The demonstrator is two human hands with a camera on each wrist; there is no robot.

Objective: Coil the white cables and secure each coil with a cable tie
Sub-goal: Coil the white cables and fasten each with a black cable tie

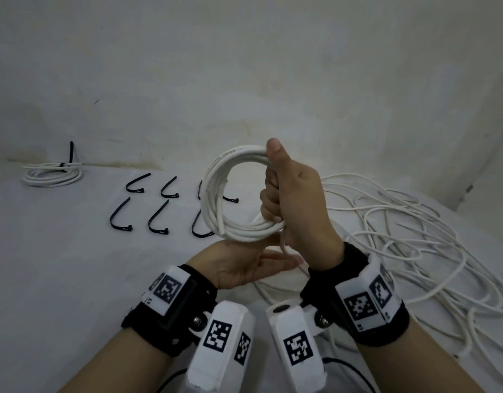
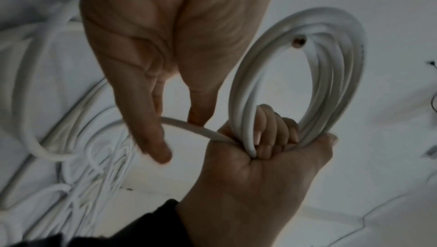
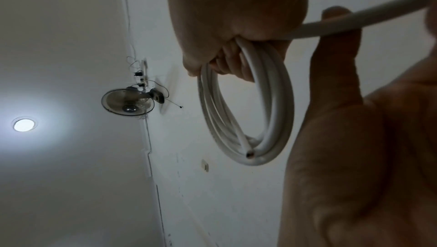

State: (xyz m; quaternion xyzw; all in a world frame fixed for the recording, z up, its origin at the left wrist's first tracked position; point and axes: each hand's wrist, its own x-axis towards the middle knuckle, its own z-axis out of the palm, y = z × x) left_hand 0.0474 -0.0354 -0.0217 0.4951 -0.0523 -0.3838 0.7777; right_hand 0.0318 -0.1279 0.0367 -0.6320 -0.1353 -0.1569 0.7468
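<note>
- Your right hand (image 1: 295, 199) is wrapped tight around one side of the white coil (image 1: 233, 194), with the thumb sticking up over the top of the ring.
- You hold the coil up in the air, standing on its edge, above the surface (image 1: 60, 265).
- The cut end of the cable (image 3: 249, 154) pokes out at the far side of the ring (you can see the small dark middle of it in the right wrist view).
- Your left hand (image 1: 244, 265) sits low, just under the coil, with its fingers long and loose.
- In the left wrist view, your left thumb and fingers (image 2: 151, 133) touch the loose cable (image 2: 189, 127) where it runs into your right fist. I cannot tell if they pinch it or only rest on it.
- A big messy pile of white cable (image 1: 415, 236) lies on the surface to your right.
- One finished coil (image 1: 52, 173) lies far off to the left, with a black tie (image 1: 71, 154) around it and the tail of the tie sticking up.
- Black cable ties (image 1: 156, 219) lie in two rows on the surface between the finished coil and your hands. The coil you hold covers part of the nearest ones.
- The right wrist view looks up at a wall fan (image 3: 129, 102) and a round lamp (image 3: 23, 125).
</note>
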